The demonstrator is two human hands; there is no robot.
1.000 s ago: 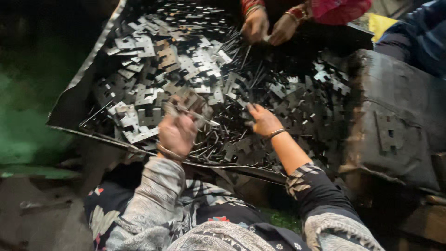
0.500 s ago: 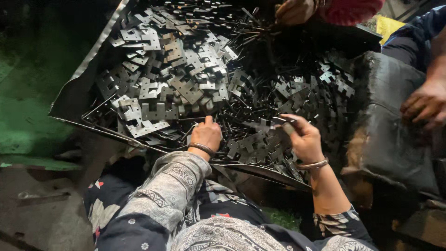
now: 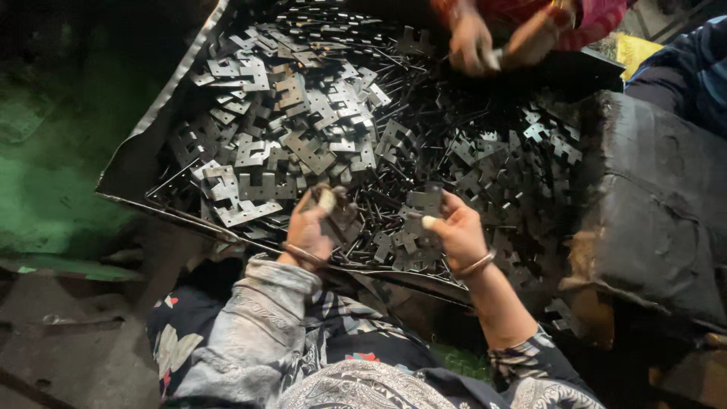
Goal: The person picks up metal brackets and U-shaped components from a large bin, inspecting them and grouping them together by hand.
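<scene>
A big dark metal tray [image 3: 144,163] holds a heap of flat grey metal hinge plates [image 3: 303,129] and thin metal pins [image 3: 424,121]. My left hand [image 3: 310,227] is at the tray's near edge, fingers closed around a hinge plate [image 3: 337,212]. My right hand [image 3: 454,231] is beside it, gripping another notched hinge plate [image 3: 424,204] between thumb and fingers. Both wrists wear bangles. The two held plates are a short gap apart.
Another person's hands [image 3: 492,42] in red sleeves work at the tray's far edge. A blue sleeve [image 3: 681,76] shows at the upper right. A dark worn block [image 3: 659,204] stands right of the tray. Greenish floor [image 3: 53,189] lies left.
The view has shifted. Both my hands rose slightly off the heap and each now holds a hinge plate, closer together than before.
</scene>
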